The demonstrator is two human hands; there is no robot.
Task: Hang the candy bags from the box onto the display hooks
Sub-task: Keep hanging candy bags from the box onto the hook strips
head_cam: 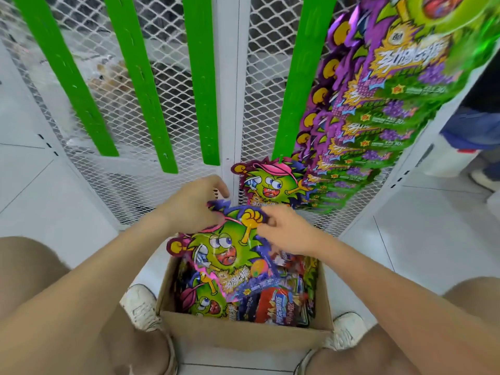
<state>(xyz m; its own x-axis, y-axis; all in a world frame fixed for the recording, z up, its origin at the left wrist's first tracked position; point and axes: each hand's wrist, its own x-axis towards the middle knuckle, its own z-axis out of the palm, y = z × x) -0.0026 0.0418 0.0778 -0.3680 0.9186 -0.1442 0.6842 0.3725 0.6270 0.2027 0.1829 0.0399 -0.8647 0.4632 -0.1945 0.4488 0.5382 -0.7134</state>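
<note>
Where pale floor tiles (pixel 67 190) meet a white mesh rack (pixel 173 104) with green hook strips (pixel 140 85), an open cardboard box (pixel 243 328) sits between two white shoes. Both hands, left hand (pixel 193 205) and right hand (pixel 288 230), pinch one candy bag (pixel 224 250) just above the box. Hung bags (pixel 359 125) blur at the right, their top cut off.
</note>
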